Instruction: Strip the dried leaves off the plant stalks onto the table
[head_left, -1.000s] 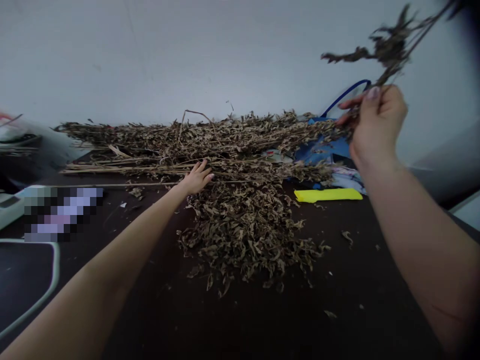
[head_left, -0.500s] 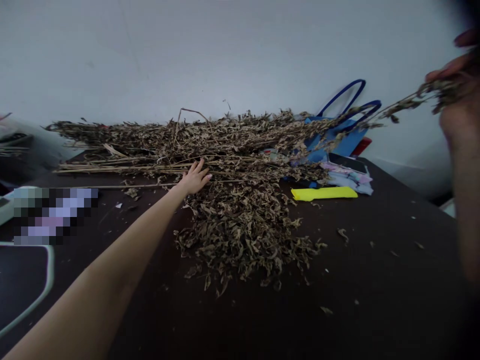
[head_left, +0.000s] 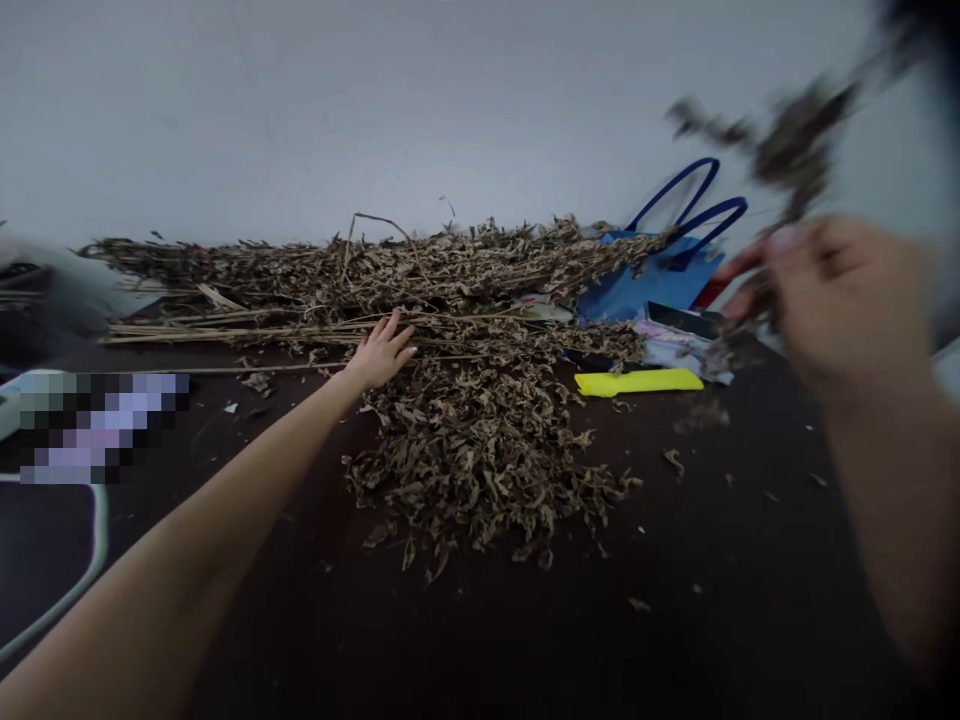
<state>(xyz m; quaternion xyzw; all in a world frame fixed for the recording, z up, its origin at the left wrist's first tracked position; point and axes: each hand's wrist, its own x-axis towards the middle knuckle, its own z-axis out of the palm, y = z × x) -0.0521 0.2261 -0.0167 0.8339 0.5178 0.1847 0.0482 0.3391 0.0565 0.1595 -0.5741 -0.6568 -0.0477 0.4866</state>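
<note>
My left hand (head_left: 382,353) lies flat with spread fingers on the near bundle of dried plant stalks (head_left: 465,335). On the right, my right hand (head_left: 847,290) is raised above the table, closed on a dried plant stalk (head_left: 799,150) whose curled leaves are smeared by motion. Some leafy bits hang below its fingers. A heap of loose dried leaves (head_left: 487,460) lies on the dark table in front of my left hand. Behind, a thicker pile of dried stalks (head_left: 420,265) stretches along the wall.
A blue bag (head_left: 645,275) with dark blue handles stands at the right back. Before it are a phone-like dark item (head_left: 682,320) on pale cloth and a yellow strip (head_left: 637,382). A white-edged object (head_left: 101,540) and a blurred-out patch sit at left. Leaf crumbs dot the dark table (head_left: 525,640).
My right hand has come down and left from the upper right edge, and the stalk it holds has swung upward, off the pile. The left hand stays on the stalks; the view has shifted slightly.
</note>
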